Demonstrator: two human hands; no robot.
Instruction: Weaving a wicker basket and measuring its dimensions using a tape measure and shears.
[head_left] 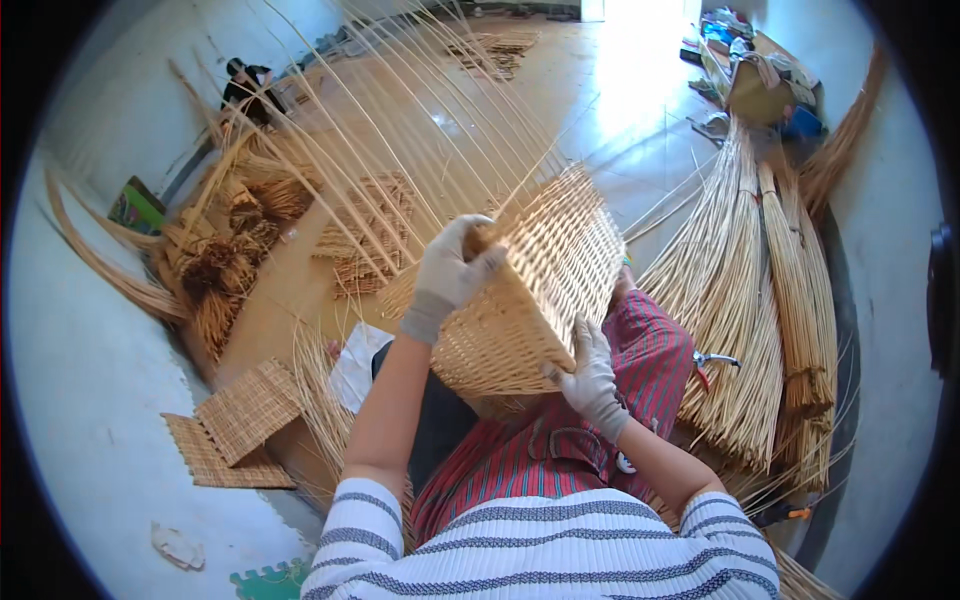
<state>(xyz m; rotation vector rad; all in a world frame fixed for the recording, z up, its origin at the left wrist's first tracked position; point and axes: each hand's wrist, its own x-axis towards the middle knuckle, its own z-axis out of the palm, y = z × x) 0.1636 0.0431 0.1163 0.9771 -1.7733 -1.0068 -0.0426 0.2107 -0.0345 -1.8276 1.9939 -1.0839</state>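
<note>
Long stakes crowd above; reed bundles block right.

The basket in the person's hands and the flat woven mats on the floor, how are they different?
The basket has raised sides, with long loose canes sticking out of it; the woven mats are flat with trimmed edges. The basket is held tilted in the air by the left hand and right hand, both gloved; the mats lie overlapping on the floor, untouched. The mats look slightly darker. Both are woven from pale cane.

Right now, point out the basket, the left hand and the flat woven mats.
basket (560,260), head view, woven side wall.
left hand (450,270), head view, back of glove.
flat woven mats (245,415), head view, top mat's middle.
</note>
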